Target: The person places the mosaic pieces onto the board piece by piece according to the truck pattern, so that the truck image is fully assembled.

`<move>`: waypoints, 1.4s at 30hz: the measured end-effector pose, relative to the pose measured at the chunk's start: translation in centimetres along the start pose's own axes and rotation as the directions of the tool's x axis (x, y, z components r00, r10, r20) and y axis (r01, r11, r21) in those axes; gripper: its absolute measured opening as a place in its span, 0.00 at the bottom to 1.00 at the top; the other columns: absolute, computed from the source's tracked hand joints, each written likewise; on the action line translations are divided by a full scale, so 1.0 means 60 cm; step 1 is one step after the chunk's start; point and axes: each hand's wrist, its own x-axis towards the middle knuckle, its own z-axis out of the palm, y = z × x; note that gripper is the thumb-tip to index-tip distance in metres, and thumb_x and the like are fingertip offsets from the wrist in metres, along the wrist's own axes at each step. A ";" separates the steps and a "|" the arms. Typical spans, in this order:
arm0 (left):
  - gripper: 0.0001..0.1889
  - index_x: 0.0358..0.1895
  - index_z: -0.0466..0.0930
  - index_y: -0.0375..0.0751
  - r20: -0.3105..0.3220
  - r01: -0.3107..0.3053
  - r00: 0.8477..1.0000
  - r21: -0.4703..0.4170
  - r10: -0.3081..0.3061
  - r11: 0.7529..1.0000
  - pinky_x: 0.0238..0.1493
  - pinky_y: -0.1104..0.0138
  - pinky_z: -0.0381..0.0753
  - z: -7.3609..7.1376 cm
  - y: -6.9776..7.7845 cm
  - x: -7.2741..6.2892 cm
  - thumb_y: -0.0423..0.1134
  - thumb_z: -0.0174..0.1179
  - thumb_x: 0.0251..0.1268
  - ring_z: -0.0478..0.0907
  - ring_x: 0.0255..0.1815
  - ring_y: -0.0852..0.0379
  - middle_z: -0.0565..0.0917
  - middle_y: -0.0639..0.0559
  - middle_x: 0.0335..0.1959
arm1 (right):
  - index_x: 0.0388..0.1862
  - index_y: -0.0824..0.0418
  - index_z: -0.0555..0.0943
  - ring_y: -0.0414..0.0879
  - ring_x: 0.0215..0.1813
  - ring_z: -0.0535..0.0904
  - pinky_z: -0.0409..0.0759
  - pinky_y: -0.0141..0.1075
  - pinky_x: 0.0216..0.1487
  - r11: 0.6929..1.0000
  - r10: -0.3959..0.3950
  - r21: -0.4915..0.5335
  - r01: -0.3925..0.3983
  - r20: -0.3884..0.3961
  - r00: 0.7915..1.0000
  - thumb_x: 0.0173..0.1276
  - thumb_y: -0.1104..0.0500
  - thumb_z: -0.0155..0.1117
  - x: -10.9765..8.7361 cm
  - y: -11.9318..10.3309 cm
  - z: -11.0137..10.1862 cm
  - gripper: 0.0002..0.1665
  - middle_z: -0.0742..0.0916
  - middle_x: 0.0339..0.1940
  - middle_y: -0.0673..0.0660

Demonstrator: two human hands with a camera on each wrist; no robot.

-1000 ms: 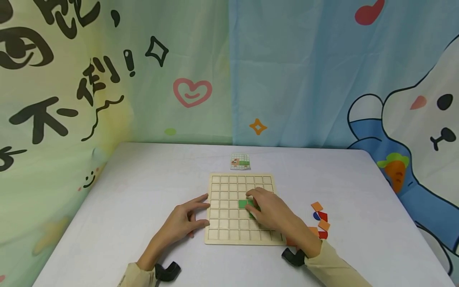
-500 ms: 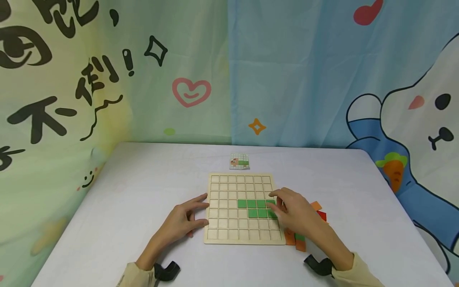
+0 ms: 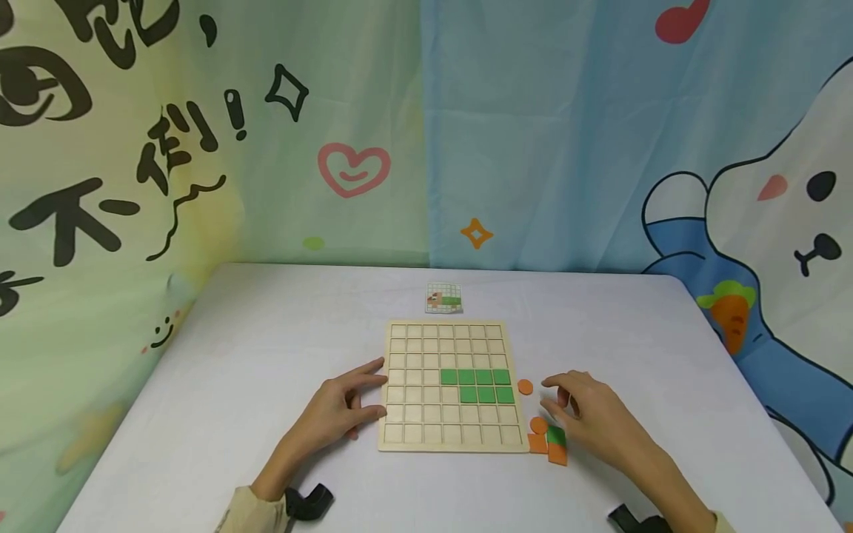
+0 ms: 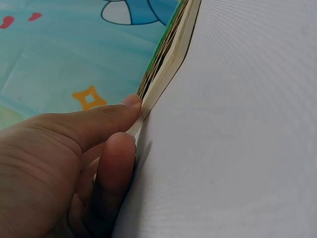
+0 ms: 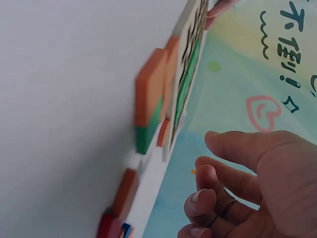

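A wooden grid board (image 3: 415, 414) lies on the table with green square tiles (image 3: 484, 377) in two rows of its cells, toward the right side. My left hand (image 3: 333, 407) rests against the board's left edge, with index fingertip and thumb touching the rim at separate spots; the left wrist view shows the hand (image 4: 44, 168) right at that rim. To the right of the board, my right hand (image 3: 596, 418) hovers with nothing between thumb and fingers, which stand apart in the right wrist view. Between it and the board lies an orange round piece (image 3: 525, 387).
By the board's lower right corner are another orange disc (image 3: 538, 425), orange tiles (image 3: 557, 454) and a green tile (image 3: 556, 435). A red piece (image 5: 109, 225) shows in the right wrist view. Beyond the board lies a small pattern card (image 3: 443, 298). A printed curtain (image 3: 566, 148) hangs behind.
My right hand has drawn back from over the green tiles to the table right of the board, uncovering the tiles and the orange discs. My left hand stays at the board's edge.
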 end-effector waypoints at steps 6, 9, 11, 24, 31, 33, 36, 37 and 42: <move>0.29 0.68 0.83 0.43 0.002 -0.003 1.000 -0.001 0.003 1.000 0.32 0.70 0.79 -0.001 0.002 -0.001 0.43 0.77 0.63 0.77 0.11 0.58 0.71 0.49 0.82 | 0.53 0.58 0.87 0.33 0.30 0.67 0.69 0.28 0.31 1.000 0.021 -0.017 -0.020 0.025 0.999 0.69 0.56 0.76 -0.022 0.012 0.002 0.16 0.76 0.27 0.42; 0.29 0.68 0.83 0.42 0.004 -0.009 1.000 -0.002 0.009 1.000 0.33 0.70 0.79 -0.001 0.001 -0.001 0.43 0.77 0.64 0.76 0.11 0.58 0.71 0.48 0.82 | 0.53 0.58 0.87 0.31 0.29 0.66 0.68 0.28 0.31 1.000 0.014 -0.016 -0.014 0.034 0.999 0.69 0.56 0.76 -0.033 0.017 0.003 0.15 0.75 0.26 0.42; 0.29 0.68 0.82 0.42 0.005 -0.011 1.000 -0.003 0.011 1.000 0.32 0.70 0.80 -0.001 0.001 -0.001 0.43 0.76 0.64 0.76 0.11 0.59 0.71 0.48 0.82 | 0.52 0.58 0.87 0.30 0.29 0.66 0.68 0.28 0.31 1.000 0.009 -0.013 -0.009 0.044 0.999 0.68 0.56 0.77 -0.038 0.019 0.003 0.15 0.74 0.25 0.41; 0.30 0.68 0.82 0.42 0.001 -0.016 1.000 0.000 0.016 1.000 0.29 0.70 0.79 -0.001 0.000 -0.002 0.42 0.77 0.64 0.76 0.11 0.59 0.71 0.49 0.82 | 0.51 0.55 0.88 0.31 0.32 0.67 0.68 0.28 0.34 0.998 0.048 -0.038 -0.044 0.133 0.990 0.66 0.54 0.79 -0.057 0.030 0.008 0.17 0.74 0.26 0.42; 0.29 0.68 0.82 0.42 0.001 -0.014 1.000 -0.002 0.014 1.000 0.28 0.70 0.79 0.000 0.001 -0.001 0.42 0.77 0.64 0.76 0.11 0.59 0.71 0.48 0.82 | 0.50 0.54 0.88 0.31 0.32 0.68 0.68 0.28 0.34 0.998 0.040 -0.046 -0.034 0.135 0.990 0.65 0.53 0.79 -0.059 0.032 0.011 0.17 0.74 0.27 0.41; 0.29 0.68 0.82 0.42 0.002 -0.012 1.000 -0.001 0.012 1.000 0.29 0.70 0.79 0.000 0.001 -0.001 0.42 0.77 0.64 0.76 0.11 0.59 0.71 0.48 0.82 | 0.50 0.55 0.88 0.31 0.32 0.68 0.68 0.28 0.34 0.998 0.036 -0.047 -0.030 0.129 0.991 0.66 0.53 0.79 -0.058 0.032 0.011 0.16 0.74 0.27 0.41; 0.30 0.68 0.82 0.41 0.005 -0.009 1.000 -0.001 0.009 1.000 0.28 0.70 0.78 0.000 0.001 -0.001 0.42 0.77 0.64 0.76 0.11 0.59 0.71 0.48 0.82 | 0.50 0.55 0.88 0.32 0.32 0.67 0.68 0.28 0.34 0.998 0.040 -0.047 -0.034 0.133 0.990 0.66 0.54 0.79 -0.057 0.033 0.011 0.16 0.74 0.26 0.41; 0.30 0.68 0.82 0.41 0.007 -0.008 1.000 -0.002 0.008 1.000 0.28 0.70 0.78 0.000 0.002 -0.001 0.42 0.76 0.64 0.76 0.11 0.59 0.71 0.48 0.82 | 0.50 0.55 0.88 0.32 0.32 0.67 0.68 0.28 0.34 0.998 0.044 -0.049 -0.037 0.136 0.990 0.66 0.54 0.79 -0.057 0.033 0.012 0.16 0.74 0.26 0.42; 0.29 0.68 0.82 0.41 0.007 -0.009 1.000 0.000 0.009 1.000 0.26 0.70 0.78 -0.001 0.003 -0.002 0.42 0.76 0.64 0.76 0.11 0.59 0.71 0.47 0.82 | 0.51 0.56 0.88 0.32 0.32 0.68 0.67 0.28 0.34 0.997 0.055 -0.054 -0.048 0.141 0.988 0.66 0.53 0.78 -0.055 0.031 0.011 0.16 0.74 0.26 0.42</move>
